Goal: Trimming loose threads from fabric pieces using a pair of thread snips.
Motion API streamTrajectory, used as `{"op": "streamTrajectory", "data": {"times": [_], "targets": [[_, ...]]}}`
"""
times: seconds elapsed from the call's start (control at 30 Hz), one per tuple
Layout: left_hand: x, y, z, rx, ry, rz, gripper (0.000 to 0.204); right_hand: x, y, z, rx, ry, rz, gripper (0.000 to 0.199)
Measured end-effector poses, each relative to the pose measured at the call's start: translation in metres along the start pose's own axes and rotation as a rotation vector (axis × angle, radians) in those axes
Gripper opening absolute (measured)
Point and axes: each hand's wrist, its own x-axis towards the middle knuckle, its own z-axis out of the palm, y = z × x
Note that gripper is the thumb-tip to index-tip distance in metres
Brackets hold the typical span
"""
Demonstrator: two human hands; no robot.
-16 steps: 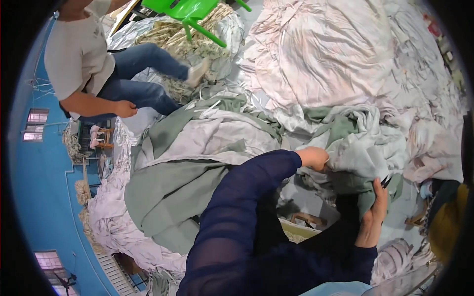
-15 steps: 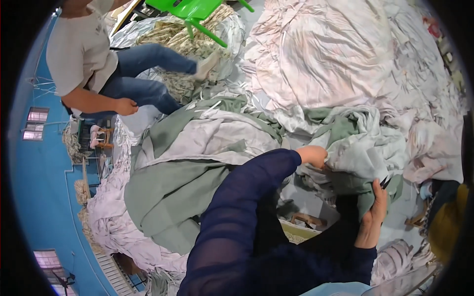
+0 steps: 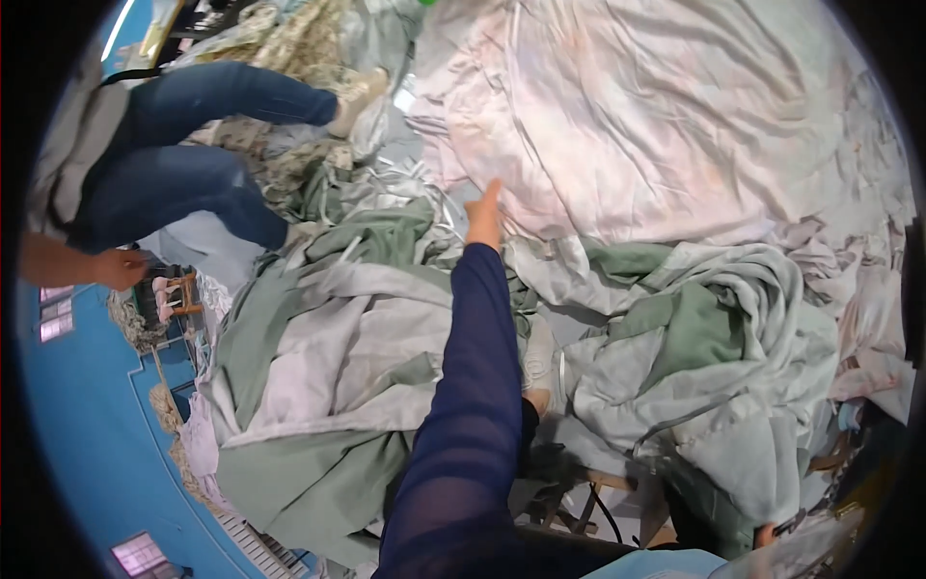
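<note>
My left hand [image 3: 485,224] reaches far forward at the end of a sheer navy sleeve. Thumb and finger stand apart, holding nothing visible. It is over the near edge of a large pale pink cloth pile [image 3: 617,125]. Only a sliver of my right hand [image 3: 765,535] shows at the lower right, beside a small dark pointed tool [image 3: 791,522]; whether it grips the tool is unclear. Grey-green fabric [image 3: 733,415] lies bunched over my lap and hides most of that hand. To the left spreads another green and pale grey cloth heap [image 3: 338,357].
At the left, a person in blue jeans [image 3: 217,106] sits with one hand [image 3: 118,268] lowered. Patterned cloth [image 3: 299,58] lies near that person's legs. My foot [image 3: 538,362] is between the green heaps. A wooden frame [image 3: 603,478] stands below. A blue wall [image 3: 77,415] runs along the left.
My left hand has let go of the grey-green fabric and moved forward and left. My right hand has sunk to the lower right, behind fabric. The view has shifted; the green chair is nearly gone.
</note>
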Motion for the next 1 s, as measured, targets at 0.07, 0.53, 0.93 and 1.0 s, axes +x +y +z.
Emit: {"op": "streamTrajectory", "data": {"times": [0.07, 0.53, 0.93, 1.0], "targets": [[0.016, 0.004, 0.031, -0.308, -0.071, 0.001, 0.058, 0.02, 0.003, 0.002, -0.044, 0.061, -0.002, 0.035], [0.065, 0.108, 0.074, 0.52, -0.634, 0.64, 0.019, 0.08, 0.011, 0.02, -0.254, 0.002, -0.057, 0.039], [-0.415, 0.143, 0.248, -0.065, -1.335, 0.626, 0.028, 0.0, -0.023, -0.037, -0.386, -0.099, -0.227, 0.042], [-0.4, 0.123, 0.264, 0.092, -1.227, 0.518, 0.033, -0.032, -0.038, -0.051, -0.436, -0.092, -0.243, 0.043]]}}
